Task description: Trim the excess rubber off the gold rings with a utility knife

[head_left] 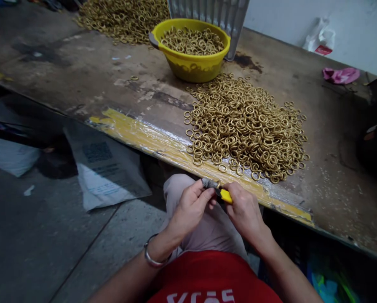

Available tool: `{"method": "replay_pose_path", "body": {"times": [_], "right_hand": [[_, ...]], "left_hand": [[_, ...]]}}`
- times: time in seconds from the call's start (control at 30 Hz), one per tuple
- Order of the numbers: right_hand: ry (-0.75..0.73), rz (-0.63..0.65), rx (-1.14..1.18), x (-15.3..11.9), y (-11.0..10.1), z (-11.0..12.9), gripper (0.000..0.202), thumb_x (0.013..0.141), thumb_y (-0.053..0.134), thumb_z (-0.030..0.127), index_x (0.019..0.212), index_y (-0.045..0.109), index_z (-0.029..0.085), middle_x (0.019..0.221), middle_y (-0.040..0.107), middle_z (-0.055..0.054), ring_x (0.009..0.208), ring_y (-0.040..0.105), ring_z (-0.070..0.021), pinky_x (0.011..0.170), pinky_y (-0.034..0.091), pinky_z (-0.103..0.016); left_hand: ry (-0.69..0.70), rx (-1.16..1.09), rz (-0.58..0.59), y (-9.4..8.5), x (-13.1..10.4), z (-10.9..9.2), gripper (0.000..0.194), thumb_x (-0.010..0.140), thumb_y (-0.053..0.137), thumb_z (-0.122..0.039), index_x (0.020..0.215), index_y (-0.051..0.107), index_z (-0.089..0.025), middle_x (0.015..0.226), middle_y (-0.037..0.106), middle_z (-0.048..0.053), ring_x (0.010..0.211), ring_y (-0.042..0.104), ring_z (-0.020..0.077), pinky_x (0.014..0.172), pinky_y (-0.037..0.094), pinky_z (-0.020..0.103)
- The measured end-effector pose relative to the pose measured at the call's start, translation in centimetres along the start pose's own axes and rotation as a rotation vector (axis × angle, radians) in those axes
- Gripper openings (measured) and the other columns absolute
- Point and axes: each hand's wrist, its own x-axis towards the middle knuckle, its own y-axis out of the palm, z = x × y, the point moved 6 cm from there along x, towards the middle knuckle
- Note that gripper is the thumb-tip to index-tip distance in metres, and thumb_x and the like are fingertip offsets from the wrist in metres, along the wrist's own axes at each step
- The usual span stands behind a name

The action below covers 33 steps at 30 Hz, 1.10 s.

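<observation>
My right hand (245, 212) is closed round a yellow-handled utility knife (226, 196), its dark blade end pointing left. My left hand (187, 209) pinches a gold-coloured ring (219, 184), only a sliver of which shows beside the blade. A grey wrapping (209, 183) covers the left index fingertip. Both hands meet above my lap, just short of the table's front edge. Beyond them a large heap of gold-coloured rings (247, 130) spreads over the table, with loose rings along its near side.
On the worn table (90, 75), a yellow basin (193, 69) full of rings stands behind the heap. Another ring pile (125, 19) lies at the back left. Yellow tape (150, 136) covers the front edge. A white sack (109, 176) rests on the floor below, left.
</observation>
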Motion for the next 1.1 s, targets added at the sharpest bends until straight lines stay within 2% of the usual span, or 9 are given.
{"method": "replay_pose_path", "body": {"times": [0.13,0.27,0.33,0.4,0.53,0.73,0.83,0.93,1.1], "right_hand": [[-0.01,-0.036,-0.077,-0.5,-0.2,0.6,0.02,0.084,0.053,0.002,0.092,0.06,0.02,0.087,0.068,-0.005,0.077,0.063,-0.0193,0.067,0.04,-0.027],[0.071,0.004,-0.258,0.2,-0.7,0.2,0.016,0.089,0.053,0.005,0.092,0.062,0.018,0.086,0.068,-0.008,0.071,0.062,-0.0184,0.06,0.034,-0.028],[0.241,0.058,-0.364,0.9,-1.5,-1.6,0.021,0.089,0.05,0.002,0.093,0.064,0.017,0.084,0.07,-0.009,0.067,0.062,-0.0185,0.057,0.03,-0.029],[0.376,0.062,-0.418,1.5,-2.7,-3.3,0.022,0.089,0.048,0.002,0.094,0.065,0.016,0.084,0.071,-0.01,0.067,0.062,-0.0186,0.058,0.03,-0.029],[0.212,0.019,-0.315,3.0,-3.3,-2.9,0.022,0.088,0.051,0.005,0.098,0.065,0.018,0.098,0.072,-0.007,0.085,0.065,-0.019,0.068,0.037,-0.027],[0.118,0.073,-0.357,6.1,0.4,-0.7,0.012,0.093,0.055,0.017,0.099,0.065,0.019,0.102,0.07,-0.009,0.085,0.066,-0.0203,0.066,0.039,-0.028],[0.151,0.115,-0.36,7.7,1.2,-1.0,0.015,0.092,0.053,0.013,0.099,0.066,0.016,0.1,0.071,-0.011,0.082,0.068,-0.0207,0.064,0.039,-0.028],[0.155,0.113,-0.234,8.1,0.6,-1.7,0.014,0.088,0.054,0.01,0.088,0.067,0.016,0.09,0.071,-0.009,0.075,0.065,-0.0191,0.064,0.039,-0.028],[0.068,0.071,0.498,6.2,-1.2,-1.9,0.024,0.093,0.055,0.029,0.072,0.062,0.018,0.068,0.059,0.0,0.063,0.053,-0.013,0.062,0.04,-0.024]], "left_hand": [[0.057,0.133,0.022,0.0,-0.9,-0.4,0.024,0.089,0.061,-0.04,0.084,0.06,-0.017,0.067,0.062,0.0,0.059,0.057,0.013,0.057,0.047,0.024],[0.189,0.444,-0.058,0.0,-2.8,-1.2,0.019,0.094,0.053,-0.028,0.077,0.056,-0.019,0.065,0.06,0.0,0.06,0.055,0.0141,0.059,0.043,0.026],[0.298,0.542,0.016,1.2,-4.1,-1.4,0.018,0.094,0.051,-0.024,0.077,0.055,-0.02,0.071,0.062,0.002,0.066,0.057,0.0154,0.063,0.043,0.027],[0.412,0.571,0.167,2.8,-5.0,-1.2,0.019,0.095,0.049,-0.021,0.077,0.053,-0.02,0.077,0.063,0.003,0.071,0.058,0.0166,0.066,0.043,0.027],[0.278,0.732,0.17,3.4,-3.7,1.0,0.018,0.092,0.055,-0.02,0.076,0.047,-0.021,0.072,0.06,0.001,0.066,0.055,0.0174,0.062,0.04,0.028],[0.117,0.937,0.315,3.9,-2.0,3.6,0.011,0.093,0.063,-0.028,0.093,0.057,-0.019,0.084,0.07,0.006,0.076,0.065,0.024,0.066,0.041,0.031],[0.075,0.842,0.252,2.8,-1.7,3.8,0.019,0.092,0.063,-0.032,0.081,0.055,-0.019,0.075,0.068,0.005,0.07,0.062,0.0218,0.064,0.04,0.031],[0.01,0.54,0.1,0.8,-0.8,3.4,0.024,0.09,0.061,-0.034,0.075,0.051,-0.019,0.069,0.065,0.002,0.062,0.056,0.0163,0.058,0.04,0.028],[-0.102,-0.127,-0.037,-1.2,0.5,2.1,0.031,0.088,0.066,-0.044,0.095,0.053,-0.017,0.087,0.073,0.006,0.054,0.055,0.0096,0.048,0.041,0.021]]}}
